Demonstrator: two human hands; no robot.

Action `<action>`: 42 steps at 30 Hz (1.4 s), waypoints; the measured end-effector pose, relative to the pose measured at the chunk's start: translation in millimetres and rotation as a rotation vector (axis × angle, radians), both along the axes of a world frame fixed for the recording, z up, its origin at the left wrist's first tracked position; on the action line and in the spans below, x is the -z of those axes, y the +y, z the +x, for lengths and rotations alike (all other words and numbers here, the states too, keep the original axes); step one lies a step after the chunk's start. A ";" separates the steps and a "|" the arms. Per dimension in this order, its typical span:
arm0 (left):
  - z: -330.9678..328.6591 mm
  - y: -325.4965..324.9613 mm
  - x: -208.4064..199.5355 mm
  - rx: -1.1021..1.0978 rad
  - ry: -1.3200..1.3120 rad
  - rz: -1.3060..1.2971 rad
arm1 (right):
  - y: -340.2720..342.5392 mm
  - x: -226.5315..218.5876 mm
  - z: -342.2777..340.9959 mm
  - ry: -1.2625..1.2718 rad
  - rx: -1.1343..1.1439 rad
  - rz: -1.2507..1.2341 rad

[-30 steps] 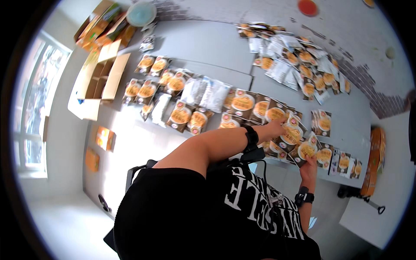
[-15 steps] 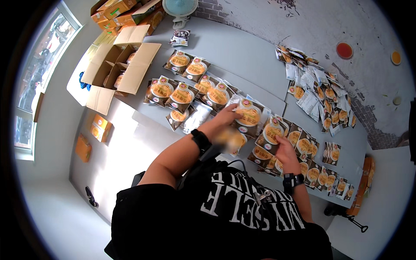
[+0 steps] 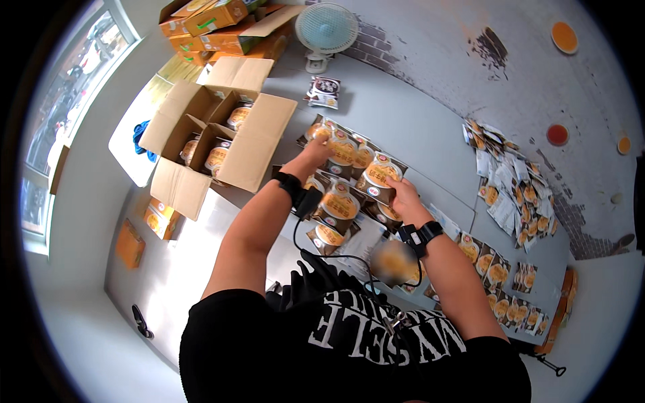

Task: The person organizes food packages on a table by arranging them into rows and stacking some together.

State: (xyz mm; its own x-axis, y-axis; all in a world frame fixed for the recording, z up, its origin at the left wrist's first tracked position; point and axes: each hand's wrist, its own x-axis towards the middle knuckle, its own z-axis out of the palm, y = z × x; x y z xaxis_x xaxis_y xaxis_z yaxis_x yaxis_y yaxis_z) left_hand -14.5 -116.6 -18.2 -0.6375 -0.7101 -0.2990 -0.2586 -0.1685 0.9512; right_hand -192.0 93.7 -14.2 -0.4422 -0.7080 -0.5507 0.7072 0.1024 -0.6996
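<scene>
My left hand (image 3: 314, 154) is at the back row of dark pouches with a bowl of food pictured on them. Its fingers close on the left edge of one food pouch (image 3: 342, 153). Held up between the thumb and fingers of my right hand (image 3: 404, 199) is another such pouch (image 3: 380, 176), tilted above the pouches on the table. More of these lie in stacks below my hands, including a pouch (image 3: 337, 207) between my forearms. A silvery pouch (image 3: 366, 238), printed side hidden, lies near my right wrist.
Left of my hands stands an open divided carton (image 3: 259, 144) with pouches in its compartments. A fan (image 3: 326, 30) and a small dark packet (image 3: 324, 92) are at the back. Loose pouches (image 3: 514, 181) form a heap at the right; rows of pouches (image 3: 497, 275) line the near right edge.
Both hands have moved left along the table, each with a pouch. My right hand's pouch has left the right-hand rows. The view has also shifted, bringing the carton nearer the middle.
</scene>
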 end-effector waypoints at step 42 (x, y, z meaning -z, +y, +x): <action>-131.1 345.3 -40.1 0.568 0.131 0.380 | 488.2 -44.7 -127.6 0.412 0.480 0.243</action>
State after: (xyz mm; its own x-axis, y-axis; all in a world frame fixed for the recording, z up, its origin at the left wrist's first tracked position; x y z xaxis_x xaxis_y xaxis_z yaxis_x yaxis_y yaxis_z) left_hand -145.6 228.7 21.8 -0.9271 -0.1174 -0.3561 -0.2923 -0.3686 0.8825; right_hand -319.6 581.9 30.5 -0.8846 -0.2583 -0.3882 0.3938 0.0320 -0.9186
